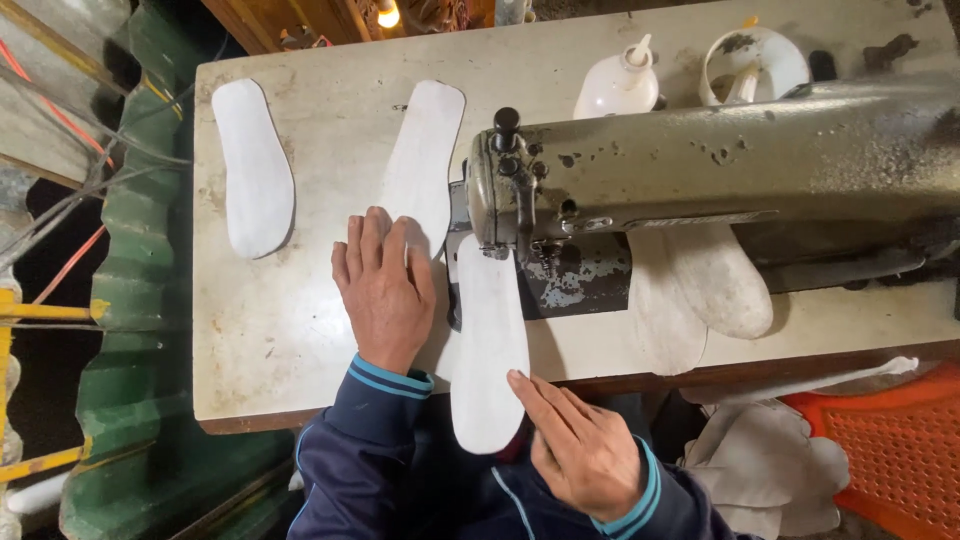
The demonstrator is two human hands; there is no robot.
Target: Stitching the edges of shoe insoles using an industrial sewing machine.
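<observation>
Worktable [280, 340] | left hand [385, 290] flat, grip open | right hand [575, 445] fingertips on insole [487, 340], open

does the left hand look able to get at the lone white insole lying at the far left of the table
Probably yes. The left hand rests flat on an insole piece beside the sewing machine, and only bare table lies between it and the lone insole; nothing stands in between.

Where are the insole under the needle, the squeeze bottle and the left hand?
insole under the needle [487, 340], head view, middle of its white face.
squeeze bottle [612, 92], head view, on its white body.
left hand [385, 290], head view, back of the hand, flat on the table.
</observation>
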